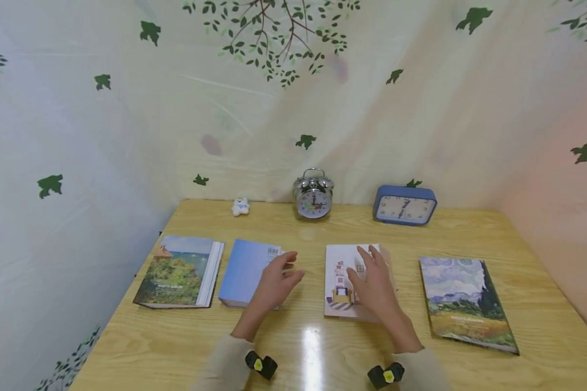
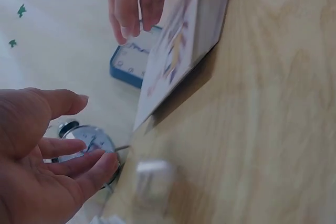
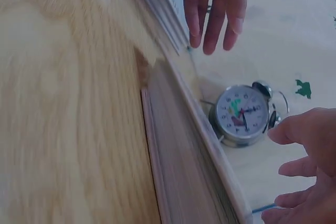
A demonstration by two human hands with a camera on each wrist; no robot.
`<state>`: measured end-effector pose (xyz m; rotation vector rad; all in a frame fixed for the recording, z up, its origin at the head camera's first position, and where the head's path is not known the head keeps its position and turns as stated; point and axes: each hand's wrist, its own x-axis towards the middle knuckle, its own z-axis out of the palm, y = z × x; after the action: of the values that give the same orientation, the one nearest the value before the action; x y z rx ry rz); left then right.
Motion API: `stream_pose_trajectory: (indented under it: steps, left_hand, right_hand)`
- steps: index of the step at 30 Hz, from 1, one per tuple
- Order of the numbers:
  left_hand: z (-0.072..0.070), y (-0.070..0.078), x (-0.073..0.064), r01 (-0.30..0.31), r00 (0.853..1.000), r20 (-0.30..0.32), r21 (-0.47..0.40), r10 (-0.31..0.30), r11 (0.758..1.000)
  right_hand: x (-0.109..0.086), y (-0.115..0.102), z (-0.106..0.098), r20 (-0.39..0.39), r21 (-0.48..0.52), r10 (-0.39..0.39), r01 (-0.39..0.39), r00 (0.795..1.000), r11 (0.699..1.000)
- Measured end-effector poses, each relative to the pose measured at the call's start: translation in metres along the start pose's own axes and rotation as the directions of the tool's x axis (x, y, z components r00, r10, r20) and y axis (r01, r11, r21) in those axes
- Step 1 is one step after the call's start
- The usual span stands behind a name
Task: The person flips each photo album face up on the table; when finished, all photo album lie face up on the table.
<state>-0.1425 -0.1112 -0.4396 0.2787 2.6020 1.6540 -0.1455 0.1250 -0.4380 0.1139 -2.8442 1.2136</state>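
My left hand (image 1: pixel 276 279) hovers over the right side of a thick blue book (image 1: pixel 242 271) with a barcode at its upper corner. Its fingers are loosely bent and nothing is in them. Over a thick white book (image 1: pixel 333 255) with small pictures on its cover is my right hand (image 1: pixel 375 282), fingers spread and holding nothing. In the right wrist view, the page edges (image 3: pixel 178 150) of that book show below the right hand (image 3: pixel 310 166), with a gap between fingers and cover. The left wrist view shows the left hand (image 2: pixel 52 161) likewise holding nothing.
A photo album (image 1: pixel 181 274) lies at the far left, another photo album (image 1: pixel 464 309) at the right. Along the back stand a small white figurine (image 1: pixel 241 207), a silver twin-bell alarm clock (image 1: pixel 314 202) and a blue rectangular clock (image 1: pixel 405 206). Printed cloth (image 1: pixel 254 125) hangs behind the wooden table (image 1: pixel 176 347).
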Motion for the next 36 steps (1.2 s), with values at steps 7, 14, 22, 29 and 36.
stream_pose_trajectory:
  steps: [7,14,22,29,36]
  left_hand:
    - [0.038,0.001,0.005,0.057,0.995,0.081,0.059,-0.062,0.997]
    - [0.058,-0.003,0.01,0.035,0.992,0.116,0.127,-0.05,0.991]
    - [0.071,0.001,0.01,0.021,0.986,0.156,0.266,-0.064,0.964]
    - [0.076,0.006,0.009,0.007,0.986,0.161,0.257,-0.049,0.966]
    - [0.077,0.007,0.007,-0.018,0.987,0.159,0.262,-0.025,0.965]
  right_hand:
    - [-0.012,0.025,-0.023,0.072,-0.123,0.059,-0.05,0.996,0.991]
    - [-0.02,0.042,-0.03,0.185,-0.141,0.108,-0.082,0.977,0.987]
    - [-0.02,0.051,-0.029,0.131,-0.073,0.099,-0.09,0.986,0.993]
    - [-0.021,0.056,-0.03,0.128,0.006,0.169,-0.171,0.977,0.985]
    - [-0.023,0.057,-0.035,0.129,0.129,0.223,-0.24,0.966,0.962]
